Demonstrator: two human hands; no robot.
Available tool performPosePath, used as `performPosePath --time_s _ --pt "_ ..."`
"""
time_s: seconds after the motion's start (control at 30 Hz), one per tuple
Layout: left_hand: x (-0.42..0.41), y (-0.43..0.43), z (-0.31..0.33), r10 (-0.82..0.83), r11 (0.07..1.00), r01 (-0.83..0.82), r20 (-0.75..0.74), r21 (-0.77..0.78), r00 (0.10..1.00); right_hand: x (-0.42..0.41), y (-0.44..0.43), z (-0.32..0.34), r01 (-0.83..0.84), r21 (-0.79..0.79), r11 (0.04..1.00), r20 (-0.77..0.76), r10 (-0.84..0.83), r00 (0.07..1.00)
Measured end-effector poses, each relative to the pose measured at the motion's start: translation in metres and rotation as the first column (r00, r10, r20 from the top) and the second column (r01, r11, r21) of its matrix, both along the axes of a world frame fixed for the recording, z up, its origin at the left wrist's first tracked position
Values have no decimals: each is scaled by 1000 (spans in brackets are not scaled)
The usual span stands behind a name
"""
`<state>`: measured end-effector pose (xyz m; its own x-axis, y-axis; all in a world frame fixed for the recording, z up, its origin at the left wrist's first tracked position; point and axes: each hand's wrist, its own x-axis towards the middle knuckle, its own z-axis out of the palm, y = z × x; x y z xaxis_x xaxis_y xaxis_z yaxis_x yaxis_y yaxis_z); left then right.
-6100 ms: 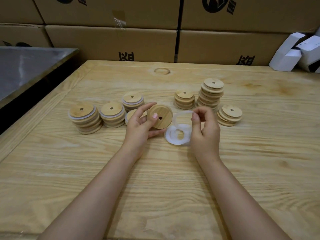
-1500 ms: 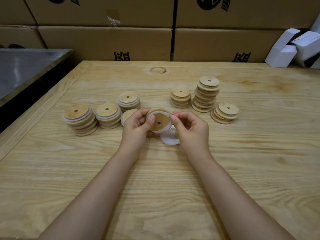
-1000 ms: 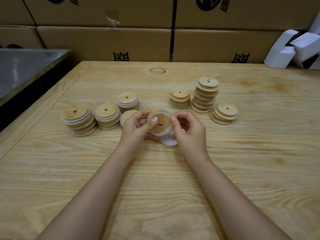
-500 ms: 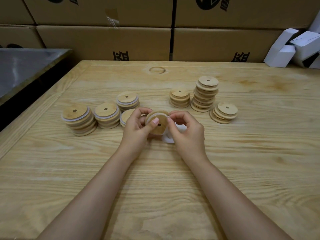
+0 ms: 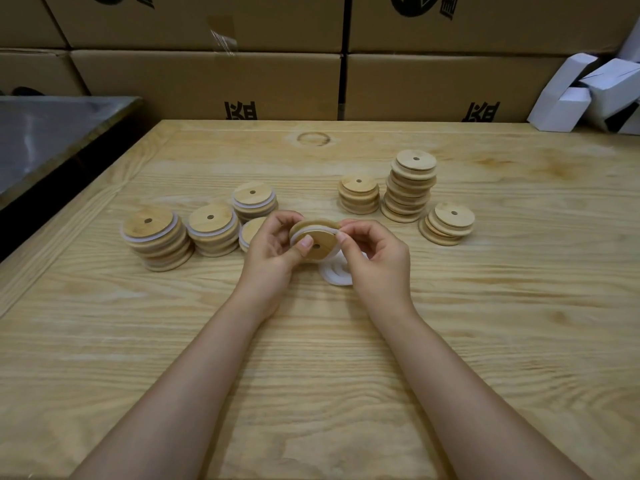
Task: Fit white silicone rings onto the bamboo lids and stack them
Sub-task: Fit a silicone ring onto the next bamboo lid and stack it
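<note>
Both hands hold one round bamboo lid (image 5: 320, 242) above the table's middle, its underside tilted toward me. My left hand (image 5: 273, 251) grips its left edge, thumb on the face. My right hand (image 5: 375, 256) pinches a white silicone ring (image 5: 311, 232) that runs around the lid's rim. Loose white rings (image 5: 336, 273) lie on the table under my right hand. Ringed lids sit in stacks at left (image 5: 157, 235) (image 5: 213, 228) (image 5: 254, 200); a single lid (image 5: 251, 232) is partly hidden behind my left hand. Bare lids are stacked at right (image 5: 358, 194) (image 5: 410, 185) (image 5: 448, 223).
The wooden table (image 5: 311, 358) has a raised left border. A dark metal surface (image 5: 52, 133) lies off its left edge. Cardboard boxes (image 5: 207, 84) wall the back. Small white boxes (image 5: 588, 91) sit at the back right corner.
The ring went from loose in my right hand to seated around the lid. Over the last second the lid tipped flatter, and my right fingers moved along its rim.
</note>
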<state>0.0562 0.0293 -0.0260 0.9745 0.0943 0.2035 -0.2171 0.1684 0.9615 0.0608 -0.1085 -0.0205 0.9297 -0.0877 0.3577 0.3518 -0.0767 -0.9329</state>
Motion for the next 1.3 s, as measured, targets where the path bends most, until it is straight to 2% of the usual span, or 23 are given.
performPosePath --time_s 0.37,0.6,0.97,1.17,1.3 --pt "-9 -6 7 83 959 -122 158 257 984 0 -3 0 34 -92 995 80 -26 996" --pt "-6 -3 7 137 974 -164 171 157 976 -1 -1 -1 66 -215 974 138 -37 990" --pt "-1 1 3 124 989 -134 131 68 984 -1 1 -1 98 -35 995 7 -98 995" --pt "0 4 3 74 997 -75 110 8 991 -4 0 3 62 84 995 -91 -54 994" --pt "1 5 3 43 999 -43 109 -2 993 -2 -1 5 47 218 975 -145 -15 989"
